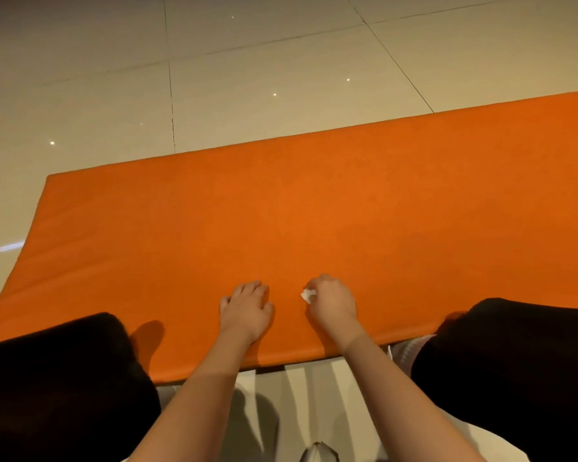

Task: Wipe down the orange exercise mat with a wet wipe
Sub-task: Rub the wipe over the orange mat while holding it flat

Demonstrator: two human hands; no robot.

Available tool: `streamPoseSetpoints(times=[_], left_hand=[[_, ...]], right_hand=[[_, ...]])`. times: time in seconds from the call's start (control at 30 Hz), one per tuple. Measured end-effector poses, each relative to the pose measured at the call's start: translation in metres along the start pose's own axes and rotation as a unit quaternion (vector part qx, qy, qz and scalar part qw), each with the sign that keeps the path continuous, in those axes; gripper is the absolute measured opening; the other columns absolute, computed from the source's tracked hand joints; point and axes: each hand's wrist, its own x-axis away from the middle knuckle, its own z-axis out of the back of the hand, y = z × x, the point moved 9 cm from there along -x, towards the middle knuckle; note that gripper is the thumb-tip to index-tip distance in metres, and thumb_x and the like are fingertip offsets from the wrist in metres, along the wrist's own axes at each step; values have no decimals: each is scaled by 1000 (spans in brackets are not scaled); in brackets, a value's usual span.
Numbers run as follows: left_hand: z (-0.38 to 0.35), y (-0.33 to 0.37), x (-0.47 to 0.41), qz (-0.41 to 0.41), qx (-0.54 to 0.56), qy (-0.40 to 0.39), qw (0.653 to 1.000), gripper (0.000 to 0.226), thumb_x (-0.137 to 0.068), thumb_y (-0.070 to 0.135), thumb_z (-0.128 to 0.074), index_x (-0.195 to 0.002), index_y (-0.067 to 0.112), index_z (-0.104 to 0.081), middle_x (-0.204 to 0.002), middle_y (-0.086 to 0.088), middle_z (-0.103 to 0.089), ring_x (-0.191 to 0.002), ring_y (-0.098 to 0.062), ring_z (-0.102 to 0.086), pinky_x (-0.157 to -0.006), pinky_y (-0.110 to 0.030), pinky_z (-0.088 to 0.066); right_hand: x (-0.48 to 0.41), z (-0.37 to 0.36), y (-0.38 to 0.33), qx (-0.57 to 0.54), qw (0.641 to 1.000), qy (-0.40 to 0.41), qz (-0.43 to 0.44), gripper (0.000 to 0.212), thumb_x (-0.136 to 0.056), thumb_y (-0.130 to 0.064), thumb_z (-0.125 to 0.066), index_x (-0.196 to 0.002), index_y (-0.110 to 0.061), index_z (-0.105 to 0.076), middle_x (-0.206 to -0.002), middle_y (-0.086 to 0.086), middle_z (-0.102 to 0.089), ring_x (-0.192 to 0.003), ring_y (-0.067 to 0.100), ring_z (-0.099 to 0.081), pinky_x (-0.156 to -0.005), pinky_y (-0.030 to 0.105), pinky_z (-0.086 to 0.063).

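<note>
Head view, right hand (331, 303) clutching wipe (307, 295) on orange mat (247, 221); knees (64, 378) flanking

Wet wipe (307, 295) mostly hidden inside right hand (331, 303); orange mat (281, 221) cut off right.

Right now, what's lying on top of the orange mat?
On the orange mat: the left hand pressed flat, the right hand closed on a white wet wipe, and both dark-clothed knees over its near edge. Most of the wipe is hidden inside the fist.

Indoor room, glossy tiled floor (247, 61)
</note>
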Motion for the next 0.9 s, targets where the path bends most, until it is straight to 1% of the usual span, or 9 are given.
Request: streamPoseSetpoints(times=[0.1, 0.27, 0.33, 0.47, 0.57, 0.67, 0.73, 0.8, 0.9], left_hand=[[-4, -4, 0, -8, 12, 10, 1000, 50, -102, 43, -36, -151, 31, -32, -159, 10, -23, -146, -15, -16, -114, -40, -15], [4, -5, -7, -30, 22, 6, 999, 48, -101, 43, -40, -147, 32, -37, -156, 10, -29, -143, -15, -21, -111, -41, -19], [3, -5, -6, -29, 27, 4, 999, 48, -101, 43, -40, -147, 32, -37, -156, 10, -29, -143, -15, -21, -111, -40, -19], [0, -4, -1, -31, 25, 25, 999, 48, -102, 42, -36, -149, 32, -34, -158, 10, -26, -145, -15, -18, -112, -38, -15], [-2, -4, 3, -46, 23, 10, 999, 50, -104, 42, -32, -152, 31, -29, -161, 9, -20, -148, -16, -13, -115, -38, -11], [-4, -6, 8, -76, 25, -26, 996, 51, -105, 41, -29, -155, 28, -23, -163, 8, -13, -150, -15, -7, -118, -37, -6], [-6, -10, 14, -85, 24, -41, 995, 52, -106, 40, -27, -155, 27, -21, -164, 7, -10, -150, -15, -4, -119, -37, -3], [-6, -15, 18, -85, 17, -35, 996, 51, -106, 40, -27, -155, 27, -21, -164, 8, -10, -150, -14, -4, -120, -39, -1], [-6, -18, 23, -87, 17, -21, 996, 51, -106, 39, -28, -155, 27, -22, -163, 7, -12, -150, -15, -6, -120, -40, -1]], right_hand=[[-2, -6, -15, 18, 998, -32, 41, 30, -91, -13, -51, -114, -20, -67, -115, 5, -58, -105, 28, -57, -75, 34, -46], [-5, 18, 21, 105, 994, -5, -42, 31, -93, -11, -43, -114, -16, -64, -114, 8, -58, -98, 29, -57, -68, 34, -48], [2, 16, 18, 90, 994, 3, -54, 31, -94, -13, -41, -115, -13, -65, -115, 9, -58, -101, 30, -56, -73, 35, -49], [13, 0, -15, 22, 1000, -18, 14, 29, -96, -20, -45, -113, -16, -68, -114, 6, -59, -104, 28, -55, -75, 35, -48], [16, 7, -12, 39, 999, -21, 14, 29, -95, -19, -46, -112, -18, -69, -113, 5, -59, -102, 29, -56, -71, 32, -45], [26, 28, 14, 95, 994, 45, -40, 22, -93, -13, -48, -96, -11, -70, -98, 9, -61, -85, 30, -57, -60, 29, -38], [40, 35, 21, 84, 989, 103, -72, 20, -93, -11, -51, -81, -7, -66, -85, 12, -58, -75, 31, -53, -57, 30, -33], [51, 25, 5, 49, 992, 98, -69, 21, -94, -16, -51, -88, -6, -68, -91, 10, -60, -83, 30, -56, -60, 30, -36], [59, 6, -33, -6, 998, 58, -2, 24, -94, -16, -49, -102, -11, -71, -104, 4, -61, -94, 23, -57, -68, 31, -45]])
